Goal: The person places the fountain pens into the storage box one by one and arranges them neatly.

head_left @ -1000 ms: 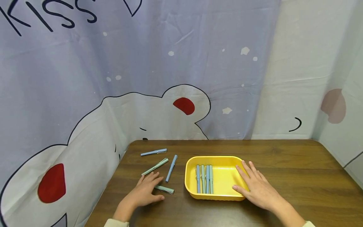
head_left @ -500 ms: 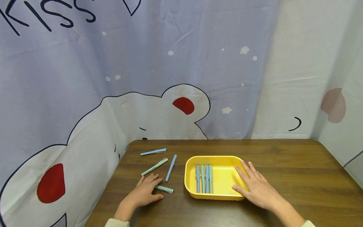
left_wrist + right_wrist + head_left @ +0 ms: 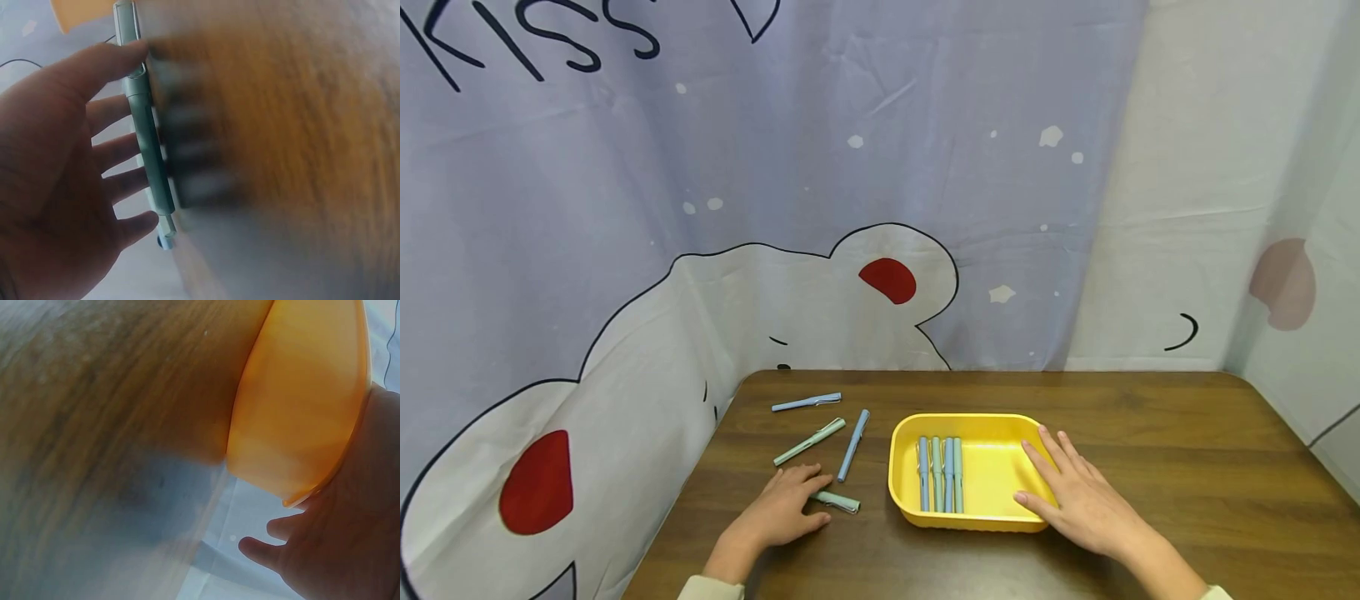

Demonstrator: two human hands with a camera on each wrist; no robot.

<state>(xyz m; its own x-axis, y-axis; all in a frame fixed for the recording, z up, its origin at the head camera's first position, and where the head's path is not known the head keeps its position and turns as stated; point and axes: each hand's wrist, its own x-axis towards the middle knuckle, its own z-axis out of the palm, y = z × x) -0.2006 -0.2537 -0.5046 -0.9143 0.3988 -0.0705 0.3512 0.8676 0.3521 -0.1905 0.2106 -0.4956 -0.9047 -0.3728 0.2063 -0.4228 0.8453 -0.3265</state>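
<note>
In the head view my left hand (image 3: 782, 504) rests palm down at the table's left, fingers spread loosely over a green pen (image 3: 837, 501). Part of that pen is hidden beneath the hand. The left wrist view shows the pen (image 3: 147, 134) lying along the fingertips, the thumb near its clip end. My right hand (image 3: 1082, 500) lies with spread, straight fingers over the right rim of a yellow tray (image 3: 992, 521). Blue and green pens (image 3: 948, 475) stand in a row in the tray's left half. From the right wrist view, the palm is beside the tray's outer wall (image 3: 300, 394).
Beyond my left hand lie a light green pen (image 3: 808, 442), a blue pen (image 3: 853, 446) and another blue pen (image 3: 806, 402) on the brown wooden table (image 3: 1165, 442). A printed curtain (image 3: 1000, 208) hangs behind the table's far edge.
The left fingers have drawn back very slightly over the green pen. The right hand, the tray and the pens stay where they were.
</note>
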